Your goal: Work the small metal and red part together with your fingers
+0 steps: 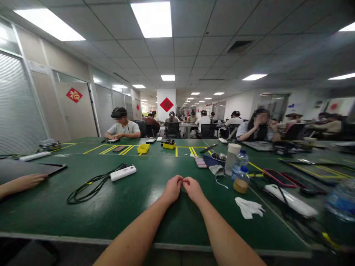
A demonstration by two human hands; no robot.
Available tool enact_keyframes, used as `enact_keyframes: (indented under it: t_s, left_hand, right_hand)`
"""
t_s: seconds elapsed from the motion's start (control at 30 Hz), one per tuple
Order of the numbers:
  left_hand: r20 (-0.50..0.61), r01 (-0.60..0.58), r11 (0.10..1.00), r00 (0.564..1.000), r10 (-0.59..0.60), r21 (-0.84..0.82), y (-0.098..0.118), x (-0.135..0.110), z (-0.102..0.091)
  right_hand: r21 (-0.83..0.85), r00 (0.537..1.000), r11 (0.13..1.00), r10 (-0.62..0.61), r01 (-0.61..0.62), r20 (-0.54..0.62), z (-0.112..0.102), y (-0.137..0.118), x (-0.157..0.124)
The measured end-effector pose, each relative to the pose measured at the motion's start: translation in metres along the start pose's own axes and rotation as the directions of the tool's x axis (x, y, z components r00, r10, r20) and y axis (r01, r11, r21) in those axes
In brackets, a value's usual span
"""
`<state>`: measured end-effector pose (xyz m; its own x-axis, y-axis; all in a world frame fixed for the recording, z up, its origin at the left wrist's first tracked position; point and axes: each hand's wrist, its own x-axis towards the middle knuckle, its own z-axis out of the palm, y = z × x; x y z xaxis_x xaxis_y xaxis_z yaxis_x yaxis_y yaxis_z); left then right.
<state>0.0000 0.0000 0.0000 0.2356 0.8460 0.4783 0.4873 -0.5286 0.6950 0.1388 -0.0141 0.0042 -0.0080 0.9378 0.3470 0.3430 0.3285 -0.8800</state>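
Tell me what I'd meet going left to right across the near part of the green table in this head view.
Another person's hand → black cable coil → white power bank → the wearer's left hand → right hand → small bottles → white oblong device.

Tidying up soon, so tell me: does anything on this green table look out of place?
A crumpled white glove lies loose right of the right hand, and a black cable sprawls in a tangle left of the left hand.
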Motion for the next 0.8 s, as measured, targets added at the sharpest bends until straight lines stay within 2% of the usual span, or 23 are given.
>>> enact_keyframes:
  t_s: [0.37,0.63,0.8]
  left_hand:
    - [0.014,-0.013,1.0,1.0,0.013,-0.001,0.005,-0.0023,-0.0045]
    - [0.029,0.019,1.0,0.999,-0.019,-0.016,0.0005,-0.0008,-0.0045]
    - [0.027,0.061,0.998,0.998,-0.061,-0.014,-0.0026,0.0029,-0.0079]
  right_hand:
    - [0.142,0.992,0.982,0.123,-0.122,0.001,0.0073,0.0053,0.0033]
    - [0.14,0.994,0.984,0.11,-0.113,0.025,0.007,0.0043,0.0019]
    - [0.185,0.988,0.971,0.153,-0.154,0.024,0.006,-0.0004,0.001]
